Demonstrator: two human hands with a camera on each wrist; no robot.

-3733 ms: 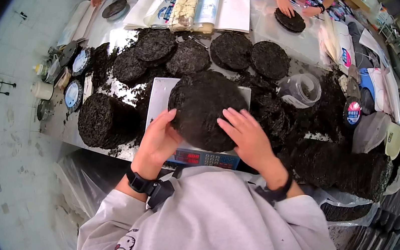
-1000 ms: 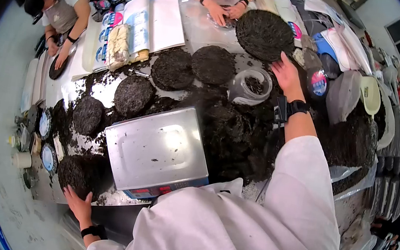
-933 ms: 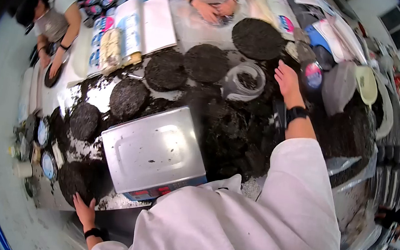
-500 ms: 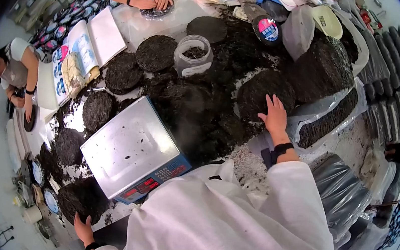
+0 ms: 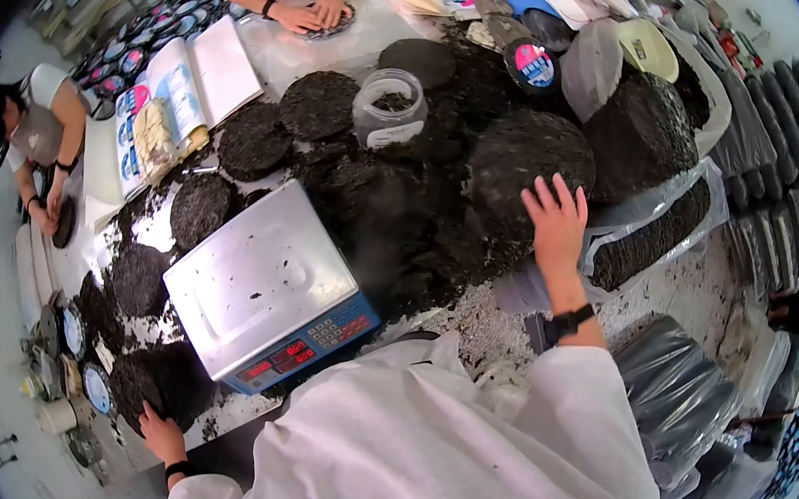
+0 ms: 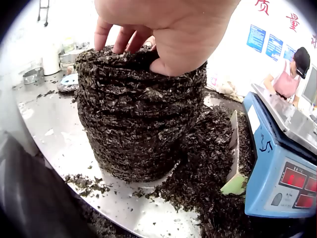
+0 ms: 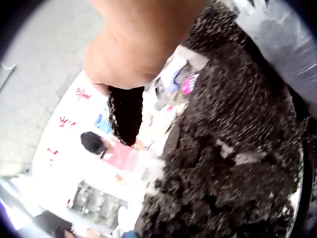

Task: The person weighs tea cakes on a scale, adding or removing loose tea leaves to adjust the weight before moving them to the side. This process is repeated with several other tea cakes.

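Two hands (image 5: 559,232) grip one disc (image 5: 520,159), one stack (image 5: 158,384).

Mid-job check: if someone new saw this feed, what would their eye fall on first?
Probably the shiny scale with its red digits, near the middle of the head view. Next come the large dark disc in the right hand, and the layered dark stack at lower left, with the left hand on top.

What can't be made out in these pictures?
Right wrist view: right hand, fingertips hidden behind it; red writing, blurred.
Left wrist view: top of the dark stack, partly covered by the left hand; scale, cut off by the right edge.
Head view: display, digits too small and blurred.
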